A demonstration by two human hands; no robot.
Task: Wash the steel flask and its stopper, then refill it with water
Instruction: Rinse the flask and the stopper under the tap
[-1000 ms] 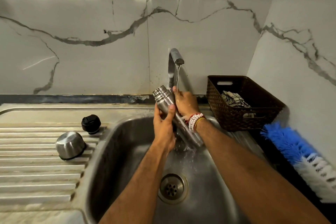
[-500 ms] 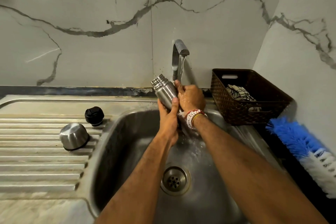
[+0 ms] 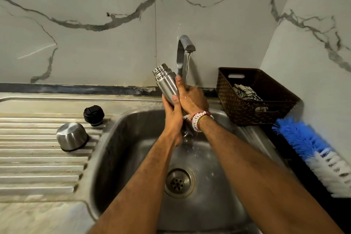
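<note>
Drainboard [image 3: 38, 159], left of the sink [image 3: 121, 138]: ribbed steel, bearing one steel cup [image 3: 71, 136] set mouth down and, just behind it toward the sink's rim, one black stopper [image 3: 93, 115], the two apart. Sink: steel basin, drain [image 3: 178, 182] at its floor, water splashing below the hands. Flask [image 3: 166, 83]: steel, uncapped, tilted with its threaded mouth up and left, held over the sink's back edge just left of the tap [image 3: 183, 51], which runs. Left hand [image 3: 171, 114]: wrapped around the flask's lower body, thumb pressed on its side. Right hand [image 3: 191, 99]: closed over the flask from the right, wet under the stream, beaded bands at the wrist. Right of the sink: brown basket [image 3: 266, 108] holding a patterned cloth [image 3: 247, 93]; blue-and-white brush [image 3: 319, 154] beyond it.
</note>
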